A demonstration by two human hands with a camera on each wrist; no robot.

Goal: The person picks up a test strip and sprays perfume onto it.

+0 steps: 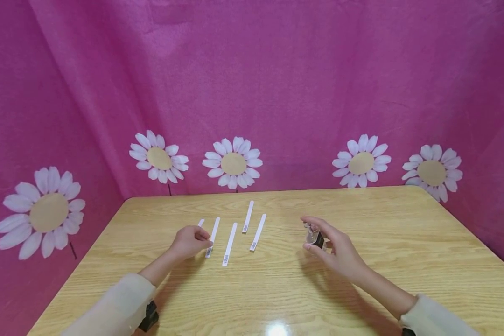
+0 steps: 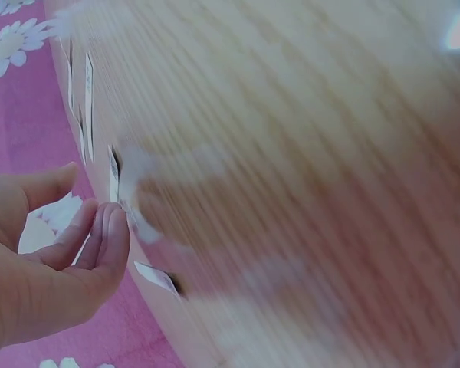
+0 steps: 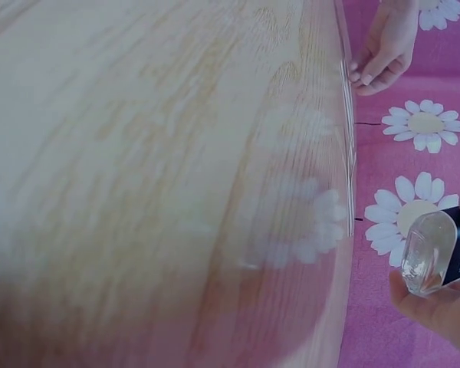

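My right hand (image 1: pixel 340 252) grips a small clear glass perfume bottle (image 3: pixel 429 251) with a dark label, thumb on one side and fingers on the other. In the head view the bottle is held tilted above the table's right half, partly covered by the fingers. Several white paper test strips (image 1: pixel 230 243) with small print on their near ends lie spread left of centre. My left hand (image 1: pixel 190 242) hovers at the leftmost strips, overlapping the near part of one strip (image 1: pixel 215 229). Its thumb stands apart from the loosely bent fingers, with nothing between them in the left wrist view.
The wooden table (image 1: pixel 269 289) has a glossy top that reflects the surroundings. Behind it and along both sides hangs a pink curtain (image 1: pixel 277 93) printed with large daisies. A dark wrist strap (image 1: pixel 149 317) sits at the left sleeve.
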